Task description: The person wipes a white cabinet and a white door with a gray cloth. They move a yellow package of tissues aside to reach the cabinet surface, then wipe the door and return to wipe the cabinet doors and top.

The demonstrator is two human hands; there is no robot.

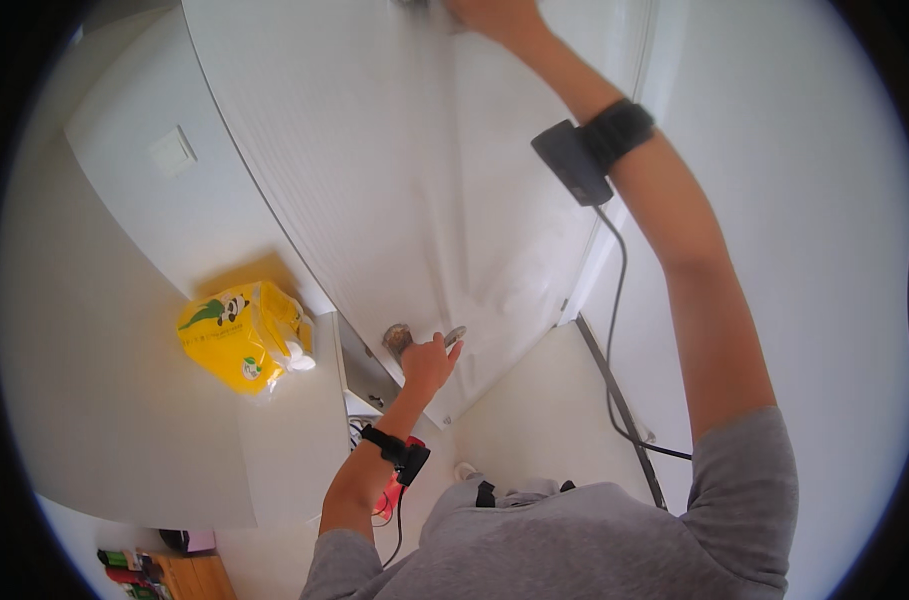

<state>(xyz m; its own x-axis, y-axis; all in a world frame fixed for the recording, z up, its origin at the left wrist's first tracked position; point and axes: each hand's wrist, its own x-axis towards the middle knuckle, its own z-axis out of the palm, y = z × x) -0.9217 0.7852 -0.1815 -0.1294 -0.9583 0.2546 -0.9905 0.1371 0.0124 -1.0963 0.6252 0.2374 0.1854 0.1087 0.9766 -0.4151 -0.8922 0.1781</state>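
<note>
A white door (374, 180) with a faint wood grain stands in front of me, partly swung open. My left hand (428, 366) is closed round its metal door handle (456, 334), low on the panel; one finger sticks out past the grip. The brownish plate of the handle shows beside the knuckles. My right arm reaches far up, and my right hand (496, 14) is at the door's upper part, cut by the picture's top edge. Its fingers are bent against a blurred greyish thing (436, 12), too little of which shows to name it.
A yellow plastic package (236, 335) with a panda print rests on a white surface at the left. Beyond it, a light switch (173, 151) is on the wall. Dark devices with cables are strapped to both forearms. A wooden box (196, 577) stands at the lower left.
</note>
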